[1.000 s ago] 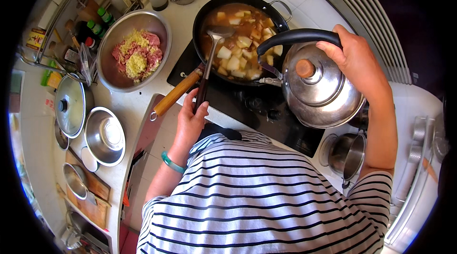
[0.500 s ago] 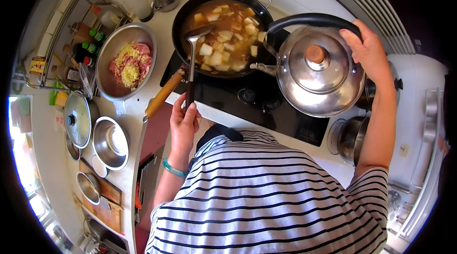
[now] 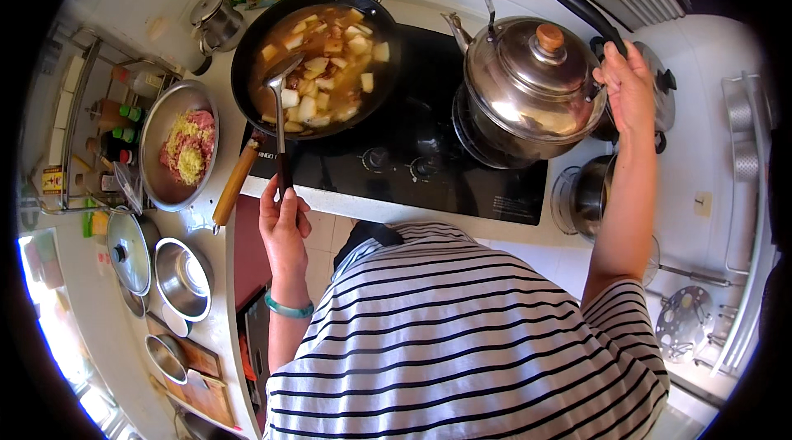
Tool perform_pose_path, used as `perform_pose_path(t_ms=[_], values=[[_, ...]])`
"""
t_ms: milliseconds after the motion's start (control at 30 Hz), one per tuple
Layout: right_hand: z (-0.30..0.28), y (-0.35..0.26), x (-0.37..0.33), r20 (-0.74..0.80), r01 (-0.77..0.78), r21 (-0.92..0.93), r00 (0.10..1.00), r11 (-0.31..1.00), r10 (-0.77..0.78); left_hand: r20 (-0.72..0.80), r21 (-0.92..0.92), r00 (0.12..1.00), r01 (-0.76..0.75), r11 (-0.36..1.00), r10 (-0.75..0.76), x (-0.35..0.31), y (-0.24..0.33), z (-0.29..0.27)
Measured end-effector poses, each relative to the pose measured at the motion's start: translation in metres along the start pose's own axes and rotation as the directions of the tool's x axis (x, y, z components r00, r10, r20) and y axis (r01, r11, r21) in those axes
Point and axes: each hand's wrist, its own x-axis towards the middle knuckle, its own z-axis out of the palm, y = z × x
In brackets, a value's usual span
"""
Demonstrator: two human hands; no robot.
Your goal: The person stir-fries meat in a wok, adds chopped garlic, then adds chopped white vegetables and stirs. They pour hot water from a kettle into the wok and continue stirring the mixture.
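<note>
My left hand (image 3: pixel 285 221), with a green bangle at its wrist, is closed round the dark handle of a metal wok spatula (image 3: pixel 280 118). The spatula's head rests in a black wok (image 3: pixel 242 93), among pale cubed chunks and bits of meat in brown broth (image 3: pixel 318 68). At the right, my right hand (image 3: pixel 625 87) grips the rear end of the black handle of a shiny steel kettle (image 3: pixel 528 81). The kettle is over the right burner (image 3: pixel 469 139), its lid on and its spout toward the wok. Whether its base touches the burner is hidden.
A steel bowl of minced meat with a chopped yellow topping (image 3: pixel 150 163) stands left of the wok's wooden handle (image 3: pixel 235 188). Nearer are a lidded pot (image 3: pixel 129 246), another steel bowl (image 3: pixel 194 308) and a cutting board (image 3: pixel 206 399). Pots (image 3: pixel 590 201) stand right of the stove.
My right hand has moved the kettle away from the wok's edge to the right burner. My left hand still holds the spatula in the wok. The view has shifted.
</note>
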Motion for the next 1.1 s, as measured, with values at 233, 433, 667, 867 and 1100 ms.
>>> perform_pose_path(t_ms=[233, 433, 667, 867, 1100], values=[[-0.013, 0.036, -0.022, -0.147, 0.039, 0.212, 0.989, 0.976, -0.008, 0.030, -0.009, 0.999, -0.026, 1.000, 0.026, -0.008, -0.003, 0.010], [-0.034, 0.080, -0.037, -0.193, 0.083, 0.341, 0.981, 0.936, -0.017, 0.017, 0.015, 0.999, -0.036, 0.999, 0.035, -0.015, -0.001, 0.021], [-0.046, 0.099, -0.044, -0.199, 0.142, 0.424, 0.978, 0.894, -0.060, 0.005, 0.020, 0.999, -0.041, 0.999, 0.041, -0.022, -0.004, 0.028], [-0.073, 0.124, -0.036, -0.123, 0.166, 0.510, 0.985, 0.844, -0.120, 0.038, -0.038, 0.998, -0.048, 0.998, 0.049, -0.024, -0.006, 0.032], [-0.091, 0.126, -0.038, -0.318, 0.031, 0.064, 0.948, 0.997, -0.009, 0.027, -0.033, 0.997, -0.068, 0.997, 0.069, -0.030, -0.010, 0.040]])
